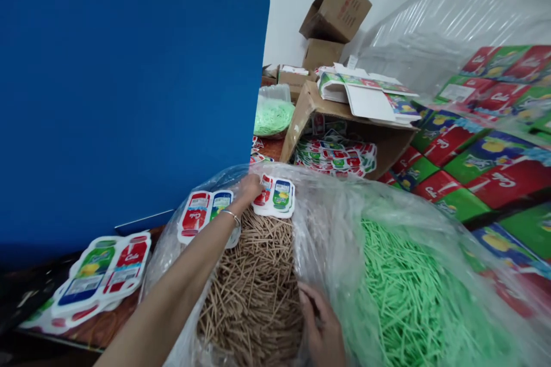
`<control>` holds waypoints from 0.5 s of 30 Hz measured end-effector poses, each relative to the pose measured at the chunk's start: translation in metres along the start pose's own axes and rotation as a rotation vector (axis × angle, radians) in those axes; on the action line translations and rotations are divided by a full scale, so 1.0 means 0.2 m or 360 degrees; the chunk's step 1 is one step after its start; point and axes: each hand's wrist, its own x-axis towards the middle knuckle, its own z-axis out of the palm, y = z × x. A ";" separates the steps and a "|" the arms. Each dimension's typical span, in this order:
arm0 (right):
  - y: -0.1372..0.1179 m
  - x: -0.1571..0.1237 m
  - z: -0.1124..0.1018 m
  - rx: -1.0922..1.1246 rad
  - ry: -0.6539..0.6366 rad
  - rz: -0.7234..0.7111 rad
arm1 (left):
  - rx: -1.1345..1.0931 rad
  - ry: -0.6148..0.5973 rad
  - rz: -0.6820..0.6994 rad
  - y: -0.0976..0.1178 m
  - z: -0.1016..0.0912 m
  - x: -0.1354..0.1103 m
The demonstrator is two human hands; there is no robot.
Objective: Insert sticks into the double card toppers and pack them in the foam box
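My left hand [249, 188] reaches over a clear plastic bag [318, 235] of thin brown sticks [253, 275]. Its fingers are closed at the left edge of a printed cut-out card [282, 198] showing a red cola and a green lemon container. Another such card [196, 215] lies on the bag, partly behind my left wrist. Low at the right side of the brown sticks, my right hand [321, 321] has finger and thumb together at the edge of the plastic. To its right, thin green sticks [404, 287] fill a second clear bag.
A stack of cards [103, 275] lies at the left on a brown table, beneath a large blue panel [129, 80]. Behind the bags, a cardboard box [305, 109] on its side holds many cards. Printed cartons [486, 178] are piled at the right.
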 end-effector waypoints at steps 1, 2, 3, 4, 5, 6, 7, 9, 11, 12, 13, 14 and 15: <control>0.01 -0.01 -0.03 0.0005 0.0006 0.0029 | 0.0016 0.0026 0.0007 0.00 -0.01 -0.01; 0.01 -0.01 -0.05 0.0012 -0.0003 0.0049 | 0.0030 0.0053 0.0016 0.01 -0.02 -0.01; 0.01 0.00 -0.07 0.0016 -0.0029 0.0066 | 0.0043 0.0079 0.0028 0.01 -0.03 -0.02; 0.01 0.00 -0.09 0.0017 -0.0044 0.0073 | 0.0056 0.0103 0.0039 0.01 -0.04 -0.04; 0.01 0.01 -0.10 0.0014 -0.0058 0.0072 | 0.0068 0.0129 0.0050 0.01 -0.05 -0.05; 0.01 0.01 -0.10 0.0010 -0.0068 0.0069 | 0.0077 0.0153 0.0061 0.01 -0.07 -0.06; 0.01 0.02 -0.11 0.0007 -0.0079 0.0069 | 0.0084 0.0179 0.0072 0.01 -0.08 -0.08; 0.01 0.02 -0.11 0.0013 -0.0100 0.0058 | 0.0080 0.0242 0.0093 0.00 -0.10 -0.11; 0.01 0.02 -0.11 0.0025 -0.0117 0.0063 | 0.0045 0.0318 0.0122 -0.01 -0.12 -0.14; 0.01 0.02 -0.10 0.0027 -0.0124 0.0071 | 0.0014 0.0363 0.0144 -0.02 -0.13 -0.15; 0.00 0.02 -0.10 0.0026 -0.0125 0.0079 | -0.0026 0.0411 0.0172 -0.02 -0.13 -0.16; 0.00 0.02 -0.10 0.0022 -0.0123 0.0090 | -0.0075 0.0460 0.0202 -0.02 -0.14 -0.17; -0.01 0.02 -0.11 0.0017 -0.0126 0.0100 | -0.0129 0.0505 0.0232 -0.02 -0.14 -0.18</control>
